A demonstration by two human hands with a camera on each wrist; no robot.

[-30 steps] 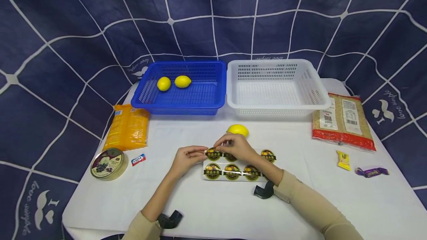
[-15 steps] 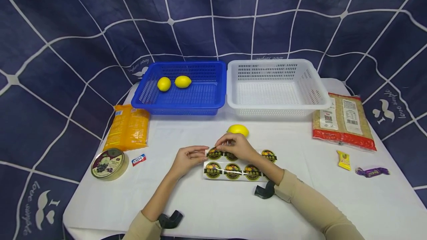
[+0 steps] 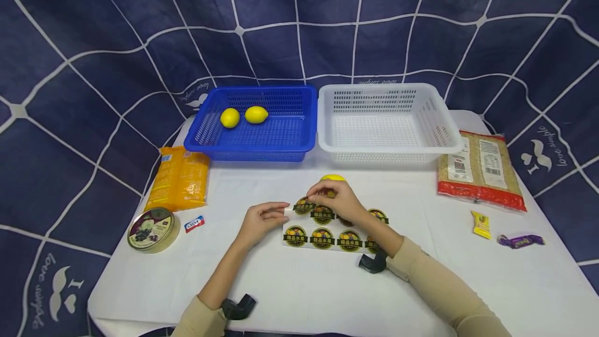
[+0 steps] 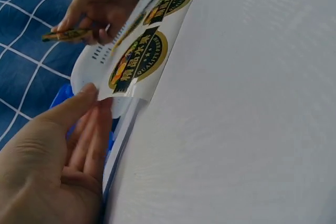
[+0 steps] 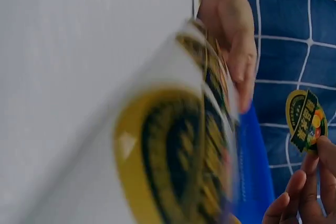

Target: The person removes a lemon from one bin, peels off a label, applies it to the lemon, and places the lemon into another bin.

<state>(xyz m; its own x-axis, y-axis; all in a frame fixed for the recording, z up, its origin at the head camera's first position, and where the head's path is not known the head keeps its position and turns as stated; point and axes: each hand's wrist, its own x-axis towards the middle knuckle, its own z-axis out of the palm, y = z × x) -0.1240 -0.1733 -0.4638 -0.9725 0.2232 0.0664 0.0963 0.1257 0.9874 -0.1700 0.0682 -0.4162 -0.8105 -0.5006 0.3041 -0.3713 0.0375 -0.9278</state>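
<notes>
My right hand (image 3: 340, 203) pinches a round black-and-gold fruit sticker (image 3: 303, 205) by its edge. In the right wrist view the sticker (image 5: 306, 120) is held between thumb and fingertips, apart from the sheet. With thumb and fingers, my left hand (image 3: 263, 222) grips the left corner of a white sticker sheet (image 3: 292, 217) bearing rows of such stickers. The left wrist view shows that corner of the sheet (image 4: 118, 98) under the left thumb. A yellow lemon (image 3: 333, 177) sits just behind the right hand, which partly hides it.
Two lemons lie in a blue basket (image 3: 252, 148) at the back; a white basket (image 3: 390, 150) stands beside it. An orange packet (image 3: 180, 181), a round tin (image 3: 153, 230) and a small candy (image 3: 194, 224) are at left. A grain bag (image 3: 482, 170) and two wrapped sweets lie right.
The sticker at the sheet's top left corner has come off in my right hand, which has moved slightly right and up. More of the lemon is covered. The left hand stays at the corner.
</notes>
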